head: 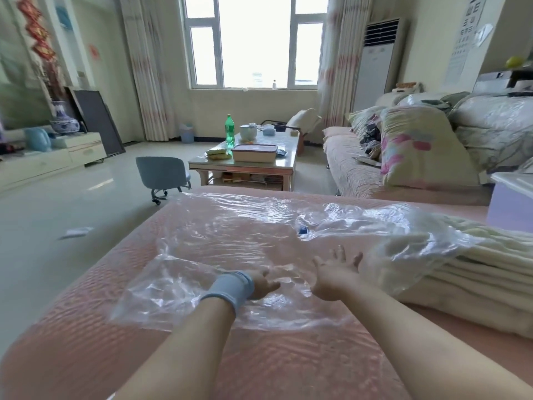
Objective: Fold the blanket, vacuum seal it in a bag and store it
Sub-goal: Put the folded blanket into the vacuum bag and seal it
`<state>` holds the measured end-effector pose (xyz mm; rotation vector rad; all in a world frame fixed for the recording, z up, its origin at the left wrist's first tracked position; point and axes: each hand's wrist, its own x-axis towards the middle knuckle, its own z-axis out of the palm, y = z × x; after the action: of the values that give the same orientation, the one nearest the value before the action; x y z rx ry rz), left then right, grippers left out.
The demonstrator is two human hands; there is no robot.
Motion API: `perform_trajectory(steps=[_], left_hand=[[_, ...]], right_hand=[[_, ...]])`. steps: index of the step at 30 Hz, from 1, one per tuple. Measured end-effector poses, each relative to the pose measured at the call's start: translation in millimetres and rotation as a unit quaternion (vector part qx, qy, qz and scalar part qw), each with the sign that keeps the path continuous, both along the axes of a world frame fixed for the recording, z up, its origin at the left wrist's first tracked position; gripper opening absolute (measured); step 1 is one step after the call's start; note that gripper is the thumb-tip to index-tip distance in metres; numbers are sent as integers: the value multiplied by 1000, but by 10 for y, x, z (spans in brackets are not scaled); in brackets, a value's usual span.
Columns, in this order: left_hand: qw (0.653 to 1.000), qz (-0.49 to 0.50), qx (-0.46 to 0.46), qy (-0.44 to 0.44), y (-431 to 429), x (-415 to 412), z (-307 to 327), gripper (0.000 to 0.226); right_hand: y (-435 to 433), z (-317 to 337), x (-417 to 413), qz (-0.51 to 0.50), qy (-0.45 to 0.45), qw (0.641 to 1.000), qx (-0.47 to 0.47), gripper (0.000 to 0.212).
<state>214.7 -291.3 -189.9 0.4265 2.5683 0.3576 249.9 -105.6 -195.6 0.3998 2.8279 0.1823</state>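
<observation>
A clear plastic vacuum bag (pixel 219 243) lies spread flat over the pink couch seat (pixel 86 342), with a small blue valve (pixel 302 230) near its far middle. A folded cream blanket (pixel 476 272) rests at the right, and the bag's right end drapes over it. My left hand (pixel 264 284), with a blue wristband, lies on the bag with relaxed fingers. My right hand (pixel 336 272) is spread open over the bag, fingers straight, just left of the blanket.
A sofa (pixel 354 171) piled with pillows and bagged quilts runs along the right. A coffee table (pixel 245 166) with a green bottle and a box stands ahead. A small blue chair (pixel 163 174) sits on the tiled floor at the left. A white box (pixel 510 197) sits beyond the blanket.
</observation>
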Motion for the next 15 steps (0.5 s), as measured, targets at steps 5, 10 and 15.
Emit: perform_trajectory(steps=[5, 10, 15], left_hand=[[991, 15, -134, 1, -136, -213, -335, 92], [927, 105, -325, 156, -471, -588, -178, 64], [957, 84, -125, 249, -338, -691, -150, 49]], right_hand=[[-56, -147, -96, -6, -37, 991, -131, 81], [-118, -39, -156, 8, 3, 884, -468, 68], [-87, 72, -274, 43, 164, 973, -154, 54]])
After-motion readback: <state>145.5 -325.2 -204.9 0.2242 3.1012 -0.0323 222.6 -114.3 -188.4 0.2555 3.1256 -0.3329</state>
